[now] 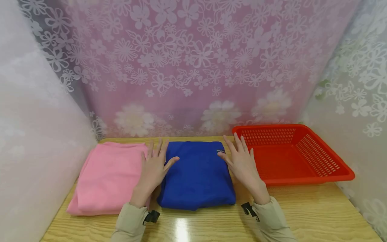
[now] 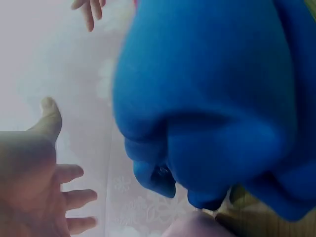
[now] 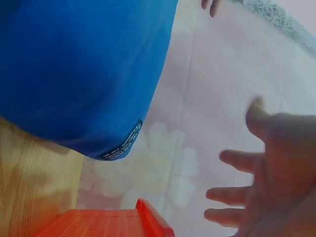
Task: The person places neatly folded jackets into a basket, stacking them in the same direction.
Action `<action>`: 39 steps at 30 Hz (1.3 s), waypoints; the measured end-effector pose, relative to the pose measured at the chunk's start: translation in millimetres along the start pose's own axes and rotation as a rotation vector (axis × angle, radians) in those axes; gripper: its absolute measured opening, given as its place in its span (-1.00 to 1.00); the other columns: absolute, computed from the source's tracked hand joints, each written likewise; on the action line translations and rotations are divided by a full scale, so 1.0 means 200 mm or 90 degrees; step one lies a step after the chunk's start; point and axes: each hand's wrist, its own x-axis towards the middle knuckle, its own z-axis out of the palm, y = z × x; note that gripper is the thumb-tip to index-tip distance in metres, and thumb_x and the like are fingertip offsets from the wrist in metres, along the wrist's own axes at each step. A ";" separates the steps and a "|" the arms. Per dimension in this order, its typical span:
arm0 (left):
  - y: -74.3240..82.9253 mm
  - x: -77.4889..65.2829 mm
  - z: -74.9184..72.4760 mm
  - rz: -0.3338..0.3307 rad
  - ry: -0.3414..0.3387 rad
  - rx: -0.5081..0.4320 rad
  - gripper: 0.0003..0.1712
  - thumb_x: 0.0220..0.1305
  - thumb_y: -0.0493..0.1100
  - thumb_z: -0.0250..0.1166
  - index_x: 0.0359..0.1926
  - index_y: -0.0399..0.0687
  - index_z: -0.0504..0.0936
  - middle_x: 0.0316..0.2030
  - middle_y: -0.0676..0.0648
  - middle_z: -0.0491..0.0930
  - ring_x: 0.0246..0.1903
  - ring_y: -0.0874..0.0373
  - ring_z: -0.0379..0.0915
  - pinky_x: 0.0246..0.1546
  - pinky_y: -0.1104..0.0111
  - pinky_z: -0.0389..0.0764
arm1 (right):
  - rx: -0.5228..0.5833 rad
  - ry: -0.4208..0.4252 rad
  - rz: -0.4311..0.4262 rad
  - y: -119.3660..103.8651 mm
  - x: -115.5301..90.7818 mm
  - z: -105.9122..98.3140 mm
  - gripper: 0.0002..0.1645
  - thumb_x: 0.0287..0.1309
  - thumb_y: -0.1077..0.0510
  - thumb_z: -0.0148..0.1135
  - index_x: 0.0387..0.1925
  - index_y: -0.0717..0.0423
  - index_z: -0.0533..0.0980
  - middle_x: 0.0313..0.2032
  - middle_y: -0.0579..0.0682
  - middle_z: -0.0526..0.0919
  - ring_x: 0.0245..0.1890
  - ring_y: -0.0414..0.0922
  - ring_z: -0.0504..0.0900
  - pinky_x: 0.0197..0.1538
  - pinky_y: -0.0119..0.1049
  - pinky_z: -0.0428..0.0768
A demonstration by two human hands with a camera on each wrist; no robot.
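A folded blue garment [image 1: 196,174] with a small dark label at its upper right corner lies on the table between both hands. My left hand [image 1: 153,166] is spread at its left side, over the gap toward a folded pink garment [image 1: 110,179]. At the blue garment's right side my right hand [image 1: 243,164] is spread too, near the rim of a red basket [image 1: 302,179]. In the wrist views the left hand [image 2: 29,182] and the right hand [image 3: 281,173] have their fingers extended and hold nothing. Whether either hand touches the blue cloth cannot be told.
The red plastic basket with slotted walls stands at the right on the wooden table [image 1: 211,225]. Flower-patterned sheeting [image 1: 181,67] rises behind the table and along both sides.
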 end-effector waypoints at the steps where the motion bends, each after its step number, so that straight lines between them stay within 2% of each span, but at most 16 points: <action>1: 0.00 0.00 0.00 0.004 0.005 -0.028 -0.06 0.44 0.39 0.03 0.62 0.07 0.02 0.57 -0.20 0.03 0.56 -0.24 -0.21 0.42 -0.34 -0.08 | 0.016 0.016 -0.004 0.00 0.00 0.00 -0.19 0.48 -0.28 -0.02 0.59 -0.09 0.11 0.59 0.21 -0.08 0.58 0.24 -0.17 0.41 0.47 -0.06; 3: 0.01 0.01 -0.01 0.011 0.017 -0.083 -0.13 0.50 0.33 0.02 0.60 -0.02 0.08 0.52 -0.26 0.16 0.50 -0.26 0.03 0.40 -0.26 0.12 | 0.050 0.045 -0.017 -0.01 0.00 0.00 -0.27 0.53 -0.20 -0.05 0.56 -0.02 0.18 0.57 0.22 0.04 0.57 0.23 -0.05 0.41 0.40 0.10; 5: 0.01 0.00 -0.01 0.013 0.028 -0.141 -0.20 0.54 0.24 0.03 0.57 -0.09 0.16 0.47 -0.29 0.25 0.45 -0.27 0.17 0.38 -0.19 0.24 | 0.090 0.061 -0.030 -0.01 0.00 0.00 -0.34 0.56 -0.12 -0.05 0.53 0.03 0.24 0.54 0.22 0.14 0.53 0.24 0.09 0.36 0.36 0.24; 7: 0.01 0.00 0.00 0.005 0.036 -0.176 -0.28 0.56 0.16 0.05 0.55 -0.10 0.21 0.45 -0.29 0.28 0.43 -0.26 0.21 0.36 -0.16 0.29 | 0.133 0.063 -0.039 -0.01 -0.01 0.02 -0.39 0.57 -0.05 -0.04 0.51 0.04 0.28 0.51 0.21 0.22 0.48 0.24 0.22 0.30 0.35 0.34; 11: 0.00 -0.04 0.02 -0.021 0.033 -0.198 -0.32 0.56 0.04 0.11 0.51 -0.20 0.25 0.47 -0.35 0.23 0.45 -0.27 0.15 0.38 -0.17 0.26 | 0.182 0.034 -0.050 0.00 -0.04 0.08 -0.40 0.54 0.01 0.03 0.50 0.01 0.30 0.48 0.19 0.28 0.40 0.26 0.35 0.28 0.37 0.35; 15: -0.02 -0.08 0.06 -0.058 -0.012 -0.220 -0.23 0.53 0.04 0.14 0.53 -0.31 0.14 0.50 -0.45 0.05 0.49 -0.34 0.00 0.41 -0.20 0.17 | 0.186 -0.018 -0.053 0.02 -0.07 0.13 -0.36 0.51 0.02 0.08 0.51 0.04 0.27 0.52 0.27 0.15 0.40 0.31 0.32 0.24 0.41 0.37; 20: -0.03 -0.12 0.12 -0.085 -0.066 -0.289 -0.12 0.52 0.05 0.15 0.55 -0.40 0.00 0.50 -0.48 0.02 0.48 -0.37 -0.02 0.41 -0.21 0.15 | 0.178 -0.099 -0.020 0.06 -0.09 0.17 -0.30 0.49 0.04 0.12 0.54 0.09 0.21 0.55 0.37 -0.09 0.42 0.37 0.26 0.23 0.44 0.35; 23: -0.03 -0.15 0.14 -0.093 -0.082 -0.323 -0.09 0.52 0.05 0.16 0.55 -0.44 -0.04 0.50 -0.48 0.01 0.49 -0.38 -0.05 0.43 -0.21 0.10 | 0.181 -0.149 0.004 0.10 -0.09 0.20 -0.23 0.47 0.01 0.15 0.57 0.04 0.14 0.54 0.43 -0.12 0.44 0.43 0.16 0.25 0.49 0.27; 27: -0.04 -0.16 0.15 -0.116 -0.089 -0.361 -0.07 0.51 0.06 0.17 0.57 -0.37 -0.07 0.54 -0.44 -0.06 0.51 -0.36 -0.10 0.44 -0.21 0.04 | 0.214 -0.193 0.003 0.15 -0.10 0.22 -0.15 0.45 -0.06 0.17 0.60 -0.05 0.04 0.53 0.42 -0.01 0.46 0.43 0.11 0.31 0.47 0.21; 30: -0.04 -0.16 0.16 -0.141 -0.095 -0.397 -0.06 0.50 0.07 0.19 0.60 -0.22 -0.10 0.56 -0.37 -0.08 0.52 -0.33 -0.10 0.44 -0.22 0.04 | 0.280 -0.215 -0.007 0.18 -0.10 0.23 -0.10 0.45 -0.06 0.17 0.62 -0.06 -0.02 0.54 0.36 0.01 0.48 0.37 0.13 0.39 0.39 0.18; 32: -0.04 -0.16 0.17 -0.155 -0.105 -0.418 -0.05 0.49 0.09 0.19 0.62 -0.10 -0.13 0.57 -0.33 -0.09 0.51 -0.32 -0.08 0.44 -0.23 0.05 | 0.332 -0.232 -0.001 0.20 -0.10 0.23 -0.08 0.45 -0.06 0.18 0.63 -0.08 -0.05 0.56 0.32 -0.04 0.49 0.38 0.10 0.41 0.36 0.15; 36: -0.05 -0.17 0.18 -0.149 -0.120 -0.461 -0.07 0.50 0.07 0.18 0.64 0.06 -0.16 0.59 -0.29 -0.14 0.50 -0.35 -0.05 0.40 -0.26 0.10 | 0.411 -0.246 0.022 0.22 -0.10 0.24 -0.06 0.43 -0.03 0.20 0.63 -0.12 -0.07 0.58 0.31 -0.13 0.48 0.44 0.07 0.39 0.35 0.22; 39: -0.07 -0.17 0.18 -0.142 -0.138 -0.510 -0.10 0.51 0.03 0.18 0.64 0.19 -0.14 0.59 -0.27 -0.13 0.47 -0.35 0.03 0.35 -0.25 0.21 | 0.461 -0.246 0.028 0.23 -0.09 0.26 -0.06 0.42 0.04 0.22 0.63 -0.12 -0.06 0.58 0.29 -0.15 0.48 0.44 0.07 0.35 0.33 0.29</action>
